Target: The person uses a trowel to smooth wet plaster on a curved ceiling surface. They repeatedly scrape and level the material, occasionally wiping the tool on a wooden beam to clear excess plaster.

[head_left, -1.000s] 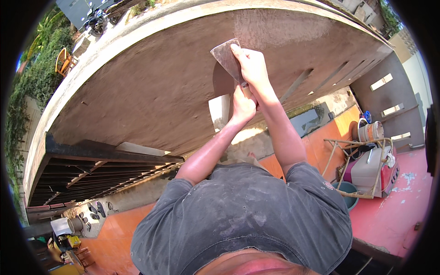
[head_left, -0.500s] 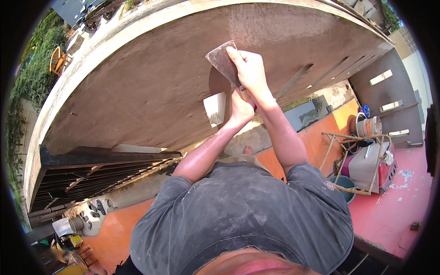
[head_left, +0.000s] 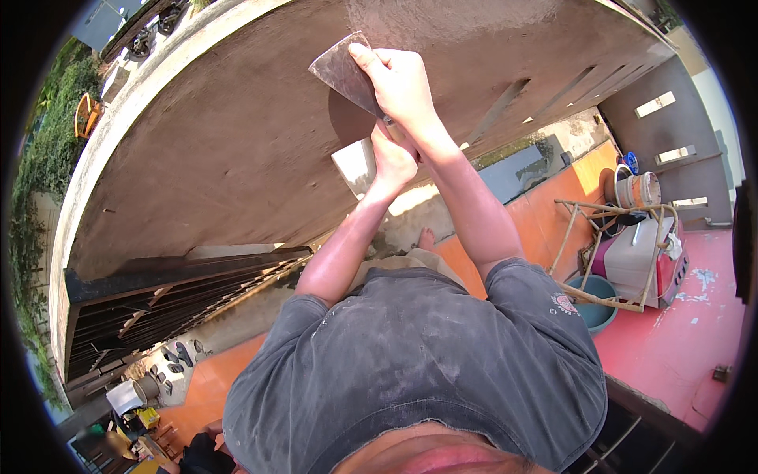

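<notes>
A wide metal scraper (head_left: 347, 73) with a flared grey blade is held up in front of the brown plastered wall (head_left: 205, 158). My right hand (head_left: 405, 83) is closed on it, the thumb pressed along the blade's edge. Just below, my left hand (head_left: 395, 158) is closed around the lower end of the brown handle, partly hidden by the right wrist. Beside the left hand shows a bright white four-sided patch (head_left: 354, 166); whether it is a second blade or an opening in the wall I cannot tell. A rounded dark shadow falls behind the scraper.
A dark slatted metal gate (head_left: 181, 292) lies at left, with several sandals (head_left: 178, 355) near it. At right are a tubular frame (head_left: 568, 237), a teal basin (head_left: 596, 304) and a pink-and-grey box (head_left: 636, 261). Orange tiles (head_left: 545, 209) border the wall's foot.
Both hands and the scraper have shifted up and left in the picture. The view has moved as well, and the grip looks unchanged.
</notes>
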Action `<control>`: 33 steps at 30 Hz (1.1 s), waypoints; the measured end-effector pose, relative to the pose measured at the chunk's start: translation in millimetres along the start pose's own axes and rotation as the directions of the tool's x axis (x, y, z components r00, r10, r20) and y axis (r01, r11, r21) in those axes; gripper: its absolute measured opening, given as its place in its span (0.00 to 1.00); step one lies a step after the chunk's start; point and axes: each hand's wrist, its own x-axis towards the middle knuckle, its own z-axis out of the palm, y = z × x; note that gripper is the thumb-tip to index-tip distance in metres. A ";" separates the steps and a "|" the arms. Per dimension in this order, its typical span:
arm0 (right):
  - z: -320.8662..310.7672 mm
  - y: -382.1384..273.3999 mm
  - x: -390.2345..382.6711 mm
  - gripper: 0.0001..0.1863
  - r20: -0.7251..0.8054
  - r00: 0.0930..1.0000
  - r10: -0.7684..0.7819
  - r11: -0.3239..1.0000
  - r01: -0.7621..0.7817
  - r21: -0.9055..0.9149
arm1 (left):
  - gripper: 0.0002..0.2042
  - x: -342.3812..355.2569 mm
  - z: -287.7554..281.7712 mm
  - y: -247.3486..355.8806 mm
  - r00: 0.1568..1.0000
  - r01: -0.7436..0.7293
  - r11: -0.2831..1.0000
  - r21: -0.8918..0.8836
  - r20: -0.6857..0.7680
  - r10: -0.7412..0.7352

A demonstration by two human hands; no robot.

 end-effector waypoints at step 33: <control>9.5 -13.5 12.2 0.24 -0.002 0.997 0.082 0.975 -0.080 0.208 | 0.13 -4.0 4.5 62.3 0.986 0.164 0.942 0.294 -0.036 -0.161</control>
